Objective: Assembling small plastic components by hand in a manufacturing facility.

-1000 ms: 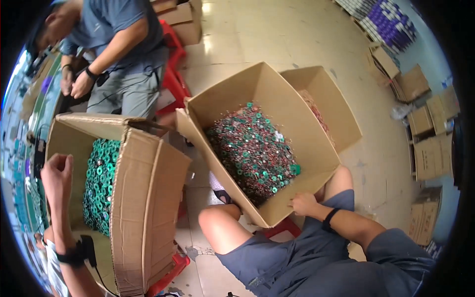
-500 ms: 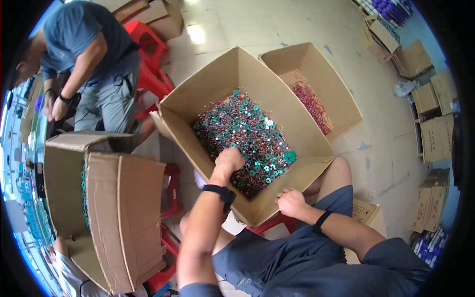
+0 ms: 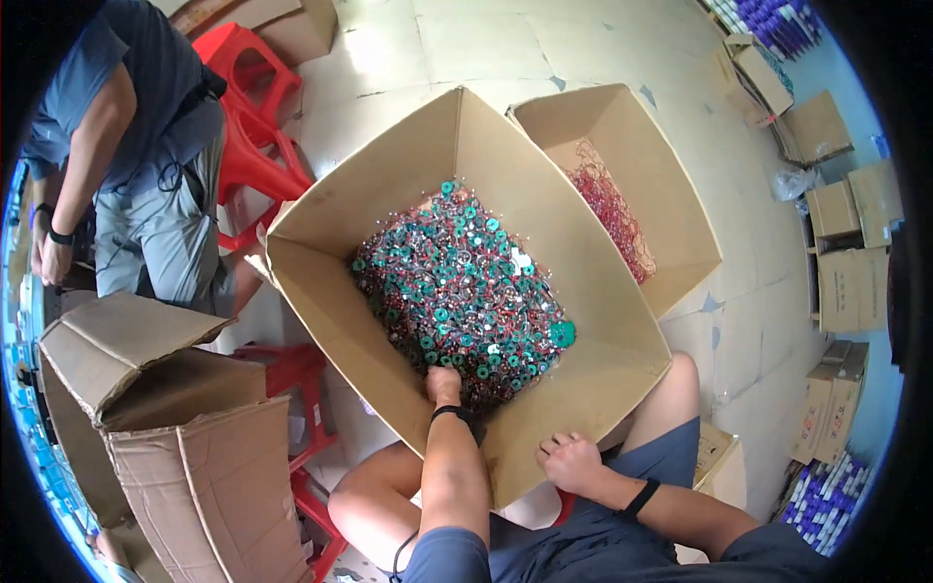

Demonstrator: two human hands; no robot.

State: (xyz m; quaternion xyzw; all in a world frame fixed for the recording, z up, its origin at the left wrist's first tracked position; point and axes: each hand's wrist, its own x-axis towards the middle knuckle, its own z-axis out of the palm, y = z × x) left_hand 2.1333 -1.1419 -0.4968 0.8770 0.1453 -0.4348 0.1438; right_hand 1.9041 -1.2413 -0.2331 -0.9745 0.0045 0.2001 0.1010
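A large open cardboard box (image 3: 374,355) stands tilted in front of me between my knees. Inside it lies a heap of small parts (image 3: 457,282), green discs and rings mixed with red and silvery wire-like bits. My left hand (image 3: 444,384) reaches down into the box's near corner, closed against the edge of the heap; its fingertips and anything in them are hidden. At the near right, my right hand (image 3: 571,462) is closed over the box's upper edge, its fingers curled onto the inner side.
Behind the large box is a second carton (image 3: 675,209) holding tangled red wires (image 3: 610,209). Another tall carton (image 3: 204,466) stands at the left, beside red plastic stools (image 3: 255,146). A person (image 3: 146,146) works at the far left. Stacked boxes (image 3: 853,287) line the right wall.
My left hand has moved nearer to me, from the middle of the heap toward the box's near corner. My right hand stays on the box edge. My view has shifted a little.
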